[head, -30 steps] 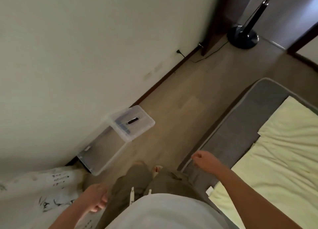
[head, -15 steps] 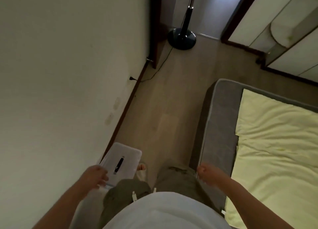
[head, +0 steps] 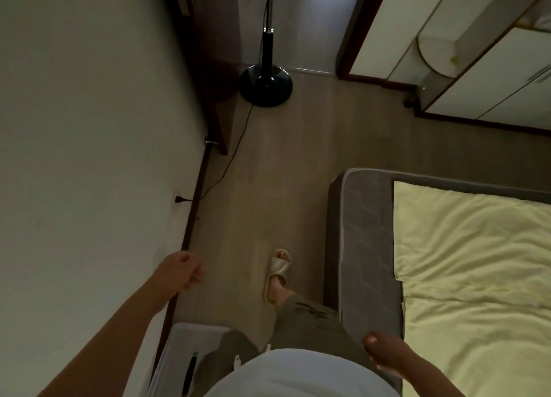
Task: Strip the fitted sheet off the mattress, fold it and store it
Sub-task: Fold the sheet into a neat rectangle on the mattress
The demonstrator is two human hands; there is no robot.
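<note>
From my remote seat, I see the left hand [head: 182, 273] hanging out by the wall [head: 89, 128], above the skirting. Its fingers [head: 195, 277] are loosely curled and hold nothing. The right hand [head: 384, 353] is low at the bottom edge of the view, over the near side of the grey mattress [head: 366, 247]. It is dark and blurred, so I cannot tell how its fingers lie or whether they touch anything.

The pale yellow fitted sheet [head: 477, 262] lies rumpled on top of the mattress, on the right. Its edge sits back from the mattress's left side and far end, leaving a grey strip bare there.

A clear plastic storage box [head: 185, 346] stands on the wooden floor [head: 268, 188] against the wall, just beside my left leg. One foot in a light slipper [head: 277, 273] is planted between the wall and the mattress. Farther off, a black fan stand [head: 265, 85] stands on the floor, and its cable [head: 229, 155] runs to a plug in the wall. A white wardrobe [head: 477, 54] fills the upper right.
</note>
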